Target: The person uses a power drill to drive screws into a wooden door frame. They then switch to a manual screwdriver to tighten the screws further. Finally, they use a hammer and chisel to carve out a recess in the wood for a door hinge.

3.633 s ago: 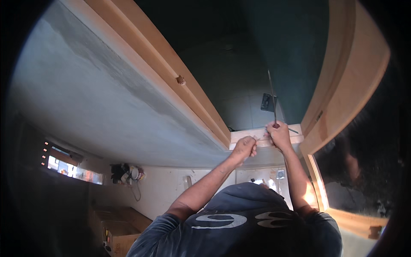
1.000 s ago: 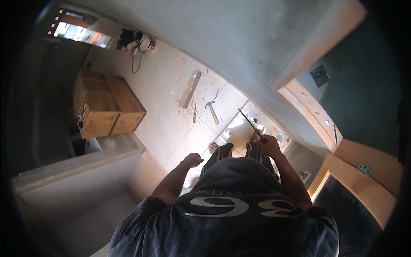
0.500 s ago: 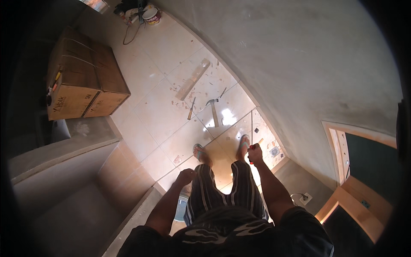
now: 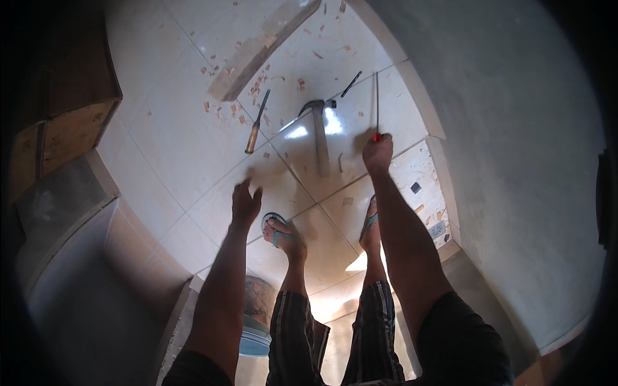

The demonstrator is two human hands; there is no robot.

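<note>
My right hand (image 4: 378, 153) grips a long, thin screwdriver (image 4: 377, 103) by its red handle, its shaft pointing up the picture, just right of a hammer (image 4: 320, 145) lying on the tiles. My left hand (image 4: 246, 204) reaches forward with fingers apart, holding nothing, below a wooden-handled chisel (image 4: 253, 134) on the floor. A short dark drill bit or rod (image 4: 351, 83) lies beyond the hammer. Wood chips are scattered round these tools.
A wooden plank (image 4: 254, 58) lies farther up the tiled floor. Cardboard boxes (image 4: 71, 132) stand at the left above a concrete ledge (image 4: 58, 193). A grey wall (image 4: 508, 161) rises on the right. My sandalled feet are below my hands, with a bucket (image 4: 254, 341) by my left leg.
Earlier both hands were at a wooden frame in the wall. Now I have turned and bent toward the floor; both hands have moved forward toward the tools, and my left hand has opened.
</note>
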